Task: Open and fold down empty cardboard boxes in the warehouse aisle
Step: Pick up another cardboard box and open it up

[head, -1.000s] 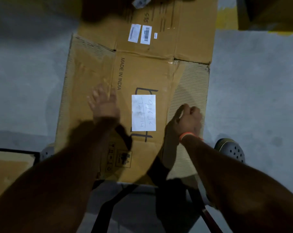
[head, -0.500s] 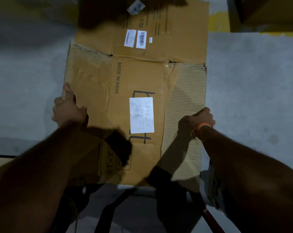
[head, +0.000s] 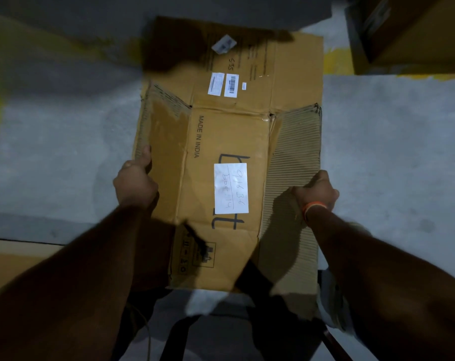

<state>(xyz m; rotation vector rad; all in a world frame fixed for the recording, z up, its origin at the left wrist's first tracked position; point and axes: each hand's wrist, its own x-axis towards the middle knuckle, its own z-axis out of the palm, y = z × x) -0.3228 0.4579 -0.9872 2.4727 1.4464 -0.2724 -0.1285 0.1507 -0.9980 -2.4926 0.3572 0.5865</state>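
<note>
1. Cardboard box (head: pixel 221 152): one, brown, opened out and lying on the grey floor (head: pixel 390 165) directly in front of the person. Centre panel lies face up; the two side flaps are tilted upward, not flat.
2. Left hand (head: pixel 135 183): fingers curled round the outer edge of the left flap (head: pixel 161 152), thumb on top. Gripping.
3. Right hand (head: pixel 316 192): orange band at the wrist; fingers curled over the outer edge of the ribbed right flap (head: pixel 296 165). Gripping.
4. White paper label (head: pixel 230 188): handwritten, stuck on the centre panel between the hands.
5. Barcode stickers (head: pixel 223 84): on the far panel, which appears to lie flat.
6. Other boxes (head: pixel 414 32): top right corner, well apart from the hands; whether they are empty cannot be told.
7. Progress, as judged: box is opened and largely collapsed. Remaining: both side flaps folded in or pressed flat over the centre panel, then any further boxes.
</note>
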